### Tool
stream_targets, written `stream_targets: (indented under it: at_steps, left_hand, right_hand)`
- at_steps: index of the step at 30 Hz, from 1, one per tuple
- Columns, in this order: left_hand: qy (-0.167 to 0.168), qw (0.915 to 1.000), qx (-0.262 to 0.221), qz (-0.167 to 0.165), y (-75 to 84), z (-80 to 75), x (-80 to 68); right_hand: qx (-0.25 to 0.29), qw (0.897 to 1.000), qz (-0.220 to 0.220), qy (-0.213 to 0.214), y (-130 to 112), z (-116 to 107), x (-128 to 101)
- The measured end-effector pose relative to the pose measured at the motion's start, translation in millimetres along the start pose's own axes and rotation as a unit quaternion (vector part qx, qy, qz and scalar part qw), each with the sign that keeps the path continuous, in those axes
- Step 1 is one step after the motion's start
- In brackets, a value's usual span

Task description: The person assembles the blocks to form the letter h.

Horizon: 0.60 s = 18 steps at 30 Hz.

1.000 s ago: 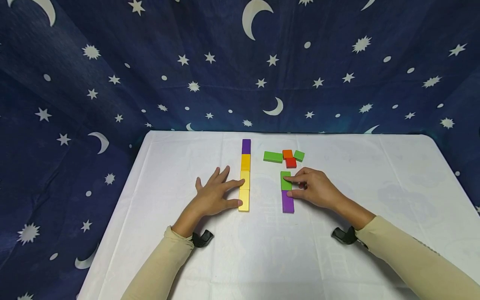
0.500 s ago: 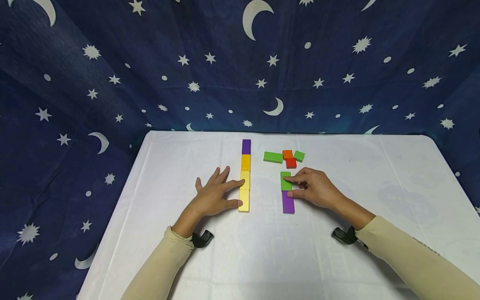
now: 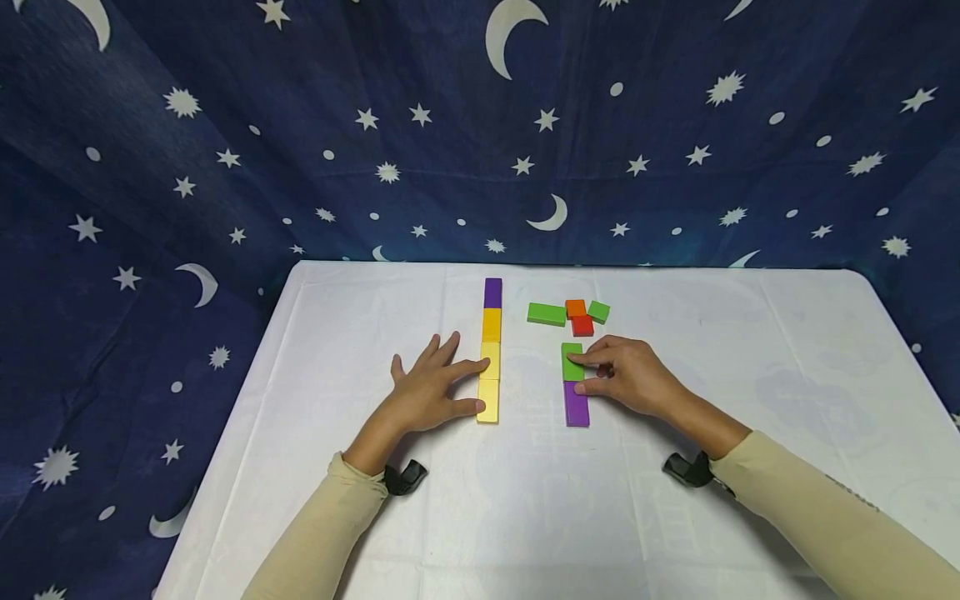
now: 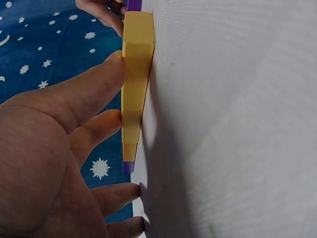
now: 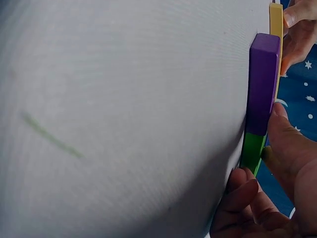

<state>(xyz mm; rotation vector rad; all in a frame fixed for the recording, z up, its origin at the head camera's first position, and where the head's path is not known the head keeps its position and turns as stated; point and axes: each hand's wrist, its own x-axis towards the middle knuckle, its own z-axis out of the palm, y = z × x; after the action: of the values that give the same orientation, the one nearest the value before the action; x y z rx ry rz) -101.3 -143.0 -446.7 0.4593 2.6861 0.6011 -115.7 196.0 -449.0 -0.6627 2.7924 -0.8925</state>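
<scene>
Long beige sleeves [image 3: 318, 533] — two curved black wrist pieces [image 3: 406, 477].

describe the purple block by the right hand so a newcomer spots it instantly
On the white table, the right hand touches a two-block row. The purple block is its near end; a green block is the other. Unlike the longer row's purple block, it lies under the thumb.

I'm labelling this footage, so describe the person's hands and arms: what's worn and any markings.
The left hand and right hand are bare, without gloves. The left sleeve and right sleeve are beige; the right one bears a thin, broken dark line, too small to make out. A curved black piece shows at the left wrist, a similar black piece at the right.
</scene>
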Motion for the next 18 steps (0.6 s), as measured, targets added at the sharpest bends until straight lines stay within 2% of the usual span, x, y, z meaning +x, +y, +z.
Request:
stream_targets:
  at_steps: [18]
  left_hand:
    - [0.004,1.0,0.0,0.006,-1.6,1.3,0.8]
  right_hand:
    - [-0.011,1.0,-0.003,-0.013,0.6,-2.9,-1.6]
